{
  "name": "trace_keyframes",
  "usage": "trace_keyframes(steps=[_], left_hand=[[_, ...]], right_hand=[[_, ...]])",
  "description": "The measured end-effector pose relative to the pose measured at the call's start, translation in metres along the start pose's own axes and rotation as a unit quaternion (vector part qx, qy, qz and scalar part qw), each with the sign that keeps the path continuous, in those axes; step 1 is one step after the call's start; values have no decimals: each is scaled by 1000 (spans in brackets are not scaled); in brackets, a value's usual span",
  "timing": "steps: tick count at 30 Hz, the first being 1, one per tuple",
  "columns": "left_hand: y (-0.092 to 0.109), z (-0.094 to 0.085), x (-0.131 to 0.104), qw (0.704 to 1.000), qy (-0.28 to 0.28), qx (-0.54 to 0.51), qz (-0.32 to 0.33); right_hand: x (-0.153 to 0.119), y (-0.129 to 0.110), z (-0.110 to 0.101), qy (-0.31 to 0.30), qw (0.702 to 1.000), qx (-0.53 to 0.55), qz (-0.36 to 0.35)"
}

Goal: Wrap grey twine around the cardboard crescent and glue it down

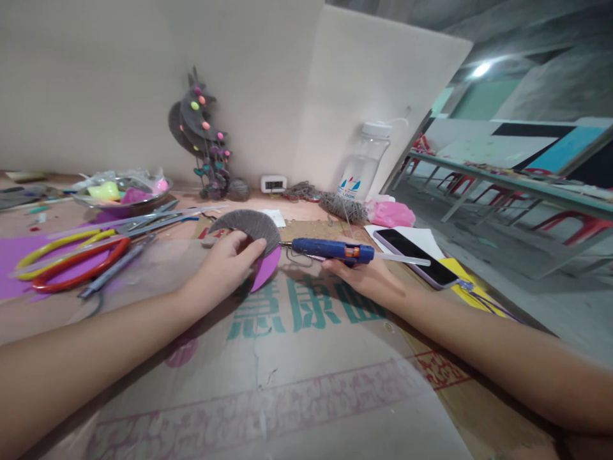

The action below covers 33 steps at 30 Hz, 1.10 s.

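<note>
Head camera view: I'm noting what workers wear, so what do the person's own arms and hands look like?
The left forearm and right forearm are bare, with no sleeve, watch or bracelet showing. The left hand and right hand are ungloved. No ring shows on the left; the right is partly hidden.

Head-worn camera; faces forward and down over table [258, 203]; left hand [230, 255], right hand [359, 275] fairly near; far room [507, 268] perhaps blurred

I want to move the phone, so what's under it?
White paper and yellow paper show at the edges of the phone. What lies directly beneath is covered by it.
</note>
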<state>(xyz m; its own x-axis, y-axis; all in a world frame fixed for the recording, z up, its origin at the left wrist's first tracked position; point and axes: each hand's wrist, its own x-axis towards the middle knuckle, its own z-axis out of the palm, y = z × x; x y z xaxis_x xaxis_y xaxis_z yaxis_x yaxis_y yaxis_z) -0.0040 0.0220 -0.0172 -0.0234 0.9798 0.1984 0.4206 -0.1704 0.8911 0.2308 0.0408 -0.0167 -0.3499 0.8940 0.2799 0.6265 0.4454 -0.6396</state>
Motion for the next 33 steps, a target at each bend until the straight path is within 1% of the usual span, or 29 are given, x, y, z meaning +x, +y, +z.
trace_keyframes(steps=[8,17,21,26,31,33], left_hand=[[0,0,0,1000,2,2,-6],[-1,0,0,1000,-10,-24,0],[1,0,-1,1000,4,-28,-13],[3,0,-1,1000,3,-18,-17],[1,1,0,999,2,-34,-11],[0,1,0,999,-4,-34,-6]], right_hand=[[-1,-2,0,0,1000,4,7],[-2,6,1,-1,1000,2,4],[-2,9,1,1,1000,1,7],[-1,11,2,12,1000,8,7],[2,2,1,1,999,48,14],[3,-3,-1,13,998,61,3]])
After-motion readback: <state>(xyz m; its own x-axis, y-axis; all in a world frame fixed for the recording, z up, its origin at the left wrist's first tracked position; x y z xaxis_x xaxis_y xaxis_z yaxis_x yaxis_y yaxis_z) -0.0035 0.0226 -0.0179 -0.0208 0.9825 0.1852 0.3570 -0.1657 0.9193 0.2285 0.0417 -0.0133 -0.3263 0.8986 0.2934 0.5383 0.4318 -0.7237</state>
